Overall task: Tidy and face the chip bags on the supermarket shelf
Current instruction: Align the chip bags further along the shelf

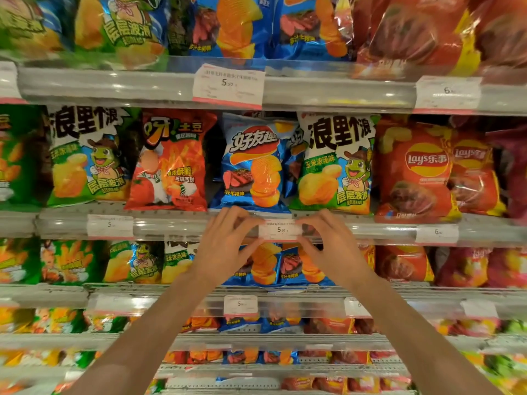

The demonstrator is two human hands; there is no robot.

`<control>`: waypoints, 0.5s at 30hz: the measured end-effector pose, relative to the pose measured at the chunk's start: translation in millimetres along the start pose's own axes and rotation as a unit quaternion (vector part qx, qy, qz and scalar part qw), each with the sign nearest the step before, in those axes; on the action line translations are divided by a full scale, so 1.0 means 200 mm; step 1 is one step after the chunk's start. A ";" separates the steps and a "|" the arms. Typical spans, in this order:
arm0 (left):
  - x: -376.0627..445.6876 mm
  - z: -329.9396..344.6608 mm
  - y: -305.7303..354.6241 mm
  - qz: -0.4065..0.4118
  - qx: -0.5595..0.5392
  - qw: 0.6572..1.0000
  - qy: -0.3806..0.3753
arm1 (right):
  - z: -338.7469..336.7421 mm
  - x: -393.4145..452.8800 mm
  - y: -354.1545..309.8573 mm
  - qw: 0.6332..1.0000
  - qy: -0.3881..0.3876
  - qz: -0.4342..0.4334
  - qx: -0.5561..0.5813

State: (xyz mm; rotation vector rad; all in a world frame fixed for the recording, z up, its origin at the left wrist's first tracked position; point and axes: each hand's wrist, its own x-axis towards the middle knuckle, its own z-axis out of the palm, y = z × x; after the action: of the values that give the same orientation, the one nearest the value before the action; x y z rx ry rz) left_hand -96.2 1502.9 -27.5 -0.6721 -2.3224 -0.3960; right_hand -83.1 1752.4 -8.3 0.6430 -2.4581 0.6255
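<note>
Both hands are raised to the rail of the middle shelf. My left hand (pixel 228 243) and my right hand (pixel 328 243) pinch the two ends of a white price tag (pixel 281 230) reading 5.90. Directly above the tag stands a blue chip bag (pixel 252 163) with a steak picture, facing front. To its left is a red-orange bag (pixel 171 161), to its right a green and white bag (pixel 336 163), then red Lay's bags (pixel 413 172). A second blue bag is partly hidden behind the green one.
Shelves above and below are packed with chip bags. More price tags (pixel 228 85) sit on the clear rails (pixel 342 92). Another green and white bag (pixel 85 155) stands at the left of the middle shelf. Blue bags (pixel 265 263) show behind my hands.
</note>
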 end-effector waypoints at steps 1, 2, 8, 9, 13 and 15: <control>0.00 0.01 -0.01 -0.001 -0.004 1.000 0.003 | 0.00 0.00 0.00 1.000 0.003 0.002 0.000; 0.00 0.02 -0.01 -0.002 -0.007 1.000 0.006 | 0.00 0.01 0.00 1.000 0.001 0.007 0.001; -0.01 0.03 -0.01 -0.013 -0.020 1.000 0.004 | -0.08 0.10 -0.02 0.991 -0.011 0.079 0.107; -0.01 0.03 -0.01 -0.014 -0.019 1.000 0.001 | -0.10 0.15 -0.04 0.989 0.005 0.090 0.121; -0.01 0.01 0.00 -0.023 -0.027 0.999 -0.008 | -0.09 0.40 -0.12 0.983 -0.009 0.106 0.149; -0.01 0.00 0.01 -0.026 -0.031 0.999 -0.015 | -0.05 0.51 -0.16 0.979 -0.057 0.108 0.165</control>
State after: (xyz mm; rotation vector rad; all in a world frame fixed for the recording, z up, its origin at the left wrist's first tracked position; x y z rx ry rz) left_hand -94.8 1503.4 -28.6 -0.6531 -2.3678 -0.4868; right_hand -139.3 1701.8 68.9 0.5495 -2.5751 1.1277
